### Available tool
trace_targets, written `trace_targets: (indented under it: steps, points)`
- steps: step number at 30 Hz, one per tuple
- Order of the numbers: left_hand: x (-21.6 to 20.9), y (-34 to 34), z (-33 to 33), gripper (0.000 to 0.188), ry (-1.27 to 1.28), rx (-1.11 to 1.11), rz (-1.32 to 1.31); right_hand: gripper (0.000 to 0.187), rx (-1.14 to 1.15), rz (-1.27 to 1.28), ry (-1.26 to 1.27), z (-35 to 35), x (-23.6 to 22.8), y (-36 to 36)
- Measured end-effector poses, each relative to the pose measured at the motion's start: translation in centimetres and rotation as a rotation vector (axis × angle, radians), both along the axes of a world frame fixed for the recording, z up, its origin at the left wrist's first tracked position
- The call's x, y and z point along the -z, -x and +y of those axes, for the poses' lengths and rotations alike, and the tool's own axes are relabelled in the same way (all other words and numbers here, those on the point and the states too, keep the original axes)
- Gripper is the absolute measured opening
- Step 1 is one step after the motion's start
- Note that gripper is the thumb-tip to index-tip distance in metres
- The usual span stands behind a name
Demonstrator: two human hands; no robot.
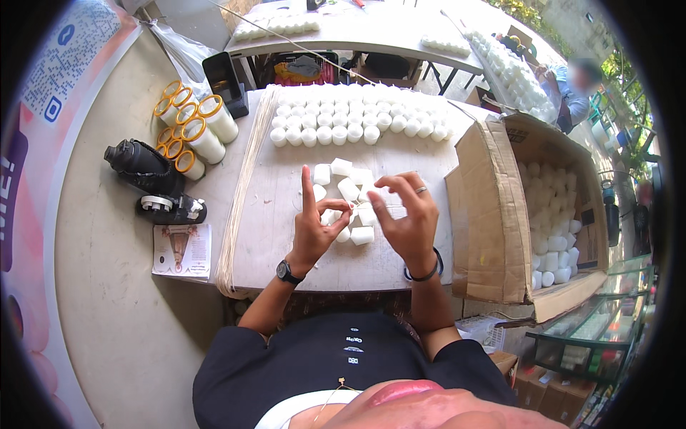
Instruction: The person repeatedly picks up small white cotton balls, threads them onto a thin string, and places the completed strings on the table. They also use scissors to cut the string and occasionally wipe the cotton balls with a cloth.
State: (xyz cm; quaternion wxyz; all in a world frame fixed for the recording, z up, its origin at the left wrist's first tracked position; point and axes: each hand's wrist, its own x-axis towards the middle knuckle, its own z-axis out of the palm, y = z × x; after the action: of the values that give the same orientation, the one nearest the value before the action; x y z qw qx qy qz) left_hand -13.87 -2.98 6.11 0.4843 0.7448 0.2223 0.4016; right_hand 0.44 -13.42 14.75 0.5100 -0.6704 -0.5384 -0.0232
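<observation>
My left hand (316,223) is over the middle of the table, its index finger stretched up and its thumb and other fingers pinched together. What the pinch holds is too small to make out; a faint thin strand seems to run rightward from it. Beside it, my right hand (411,218) is raised with thumb and index finger apart and curved. Around and beneath both hands lie several loose white candle-like cylinders (348,189), some tipped on their sides and partly hidden by my fingers.
Rows of white cylinders (339,134) stand at the table's far side. A bundle of pale strings (246,182) hangs along its left edge. At right, a cardboard box (493,214) holds more cylinders. Yellow-rimmed rolls (207,143) and a black bottle (146,168) are leftward. A person (572,89) sits far right.
</observation>
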Motion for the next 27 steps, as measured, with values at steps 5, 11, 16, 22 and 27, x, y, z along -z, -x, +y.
trace_targets:
  steps: [5, 11, 16, 22, 27]
  points:
    - [0.5, -0.9, -0.2, 0.101, -0.037, 0.059, 0.001, 0.018, -0.053, 0.181, 0.080, 0.7, 5.4, 0.9]
    - [0.8, -1.4, -0.6, 0.089, -0.011, 0.083, -0.063, 0.014, -0.059, 0.253, 0.027, -0.3, 6.2, 0.7]
    - [0.9, -1.8, -0.6, 0.079, 0.031, 0.127, -0.149, 0.013, -0.034, 0.300, 0.059, -1.1, 7.0, 0.6]
    - [0.7, -1.8, -0.7, 0.075, 0.067, 0.148, -0.134, 0.013, -0.108, 0.342, 0.146, -1.5, 7.8, 0.1]
    - [0.6, -1.6, -0.6, 0.081, -0.007, 0.115, -0.085, 0.026, -0.650, 1.237, -0.009, -1.9, 7.6, -1.5]
